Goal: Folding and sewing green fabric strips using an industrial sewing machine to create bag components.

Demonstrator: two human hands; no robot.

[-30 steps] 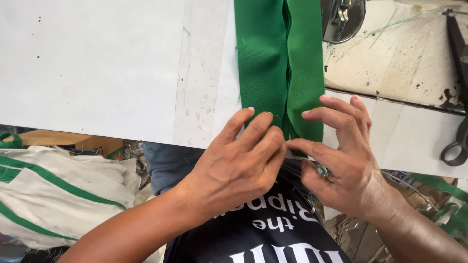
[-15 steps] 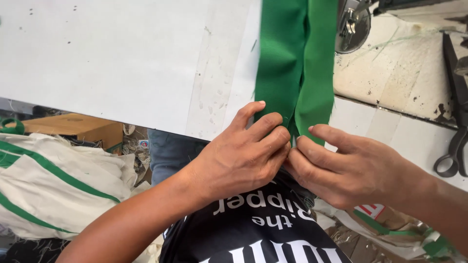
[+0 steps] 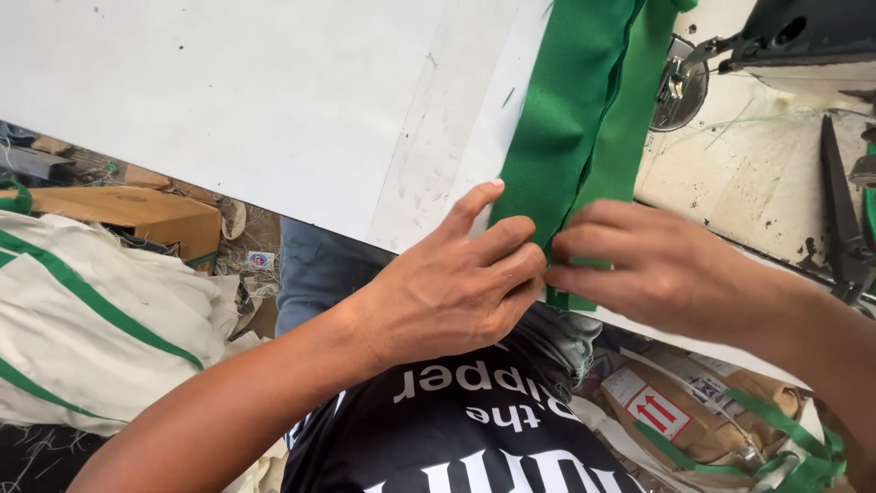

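Head view, looking down at the near edge of a white table. Green fabric strip laid lengthwise across the table, folded into two overlapping bands, running from the top of the frame down to the table's near edge. Left hand curled at the strip's near end, fingers bent over the left band, index finger stretched up along its left edge, thumb side hidden underneath. Right hand meeting it from the right, fingertips pinched on the right band at the fold; both hands pressed together fingertip to fingertip, clamped on the fabric right at the table edge. Lowest bit of the strip showing just below the right fingers. Sewing machine at upper right, with its round metal part just beside the strip's right edge. Dark scissors lying on the worn, stained surface at far right, well apart from the hands. Cream cloth with green stripes heaped at lower left, below table level. Brown cardboard box behind that heap. Loose green tape tangled at lower right over paper-wrapped packets. Black printed shirt at bottom centre, beneath the forearms.
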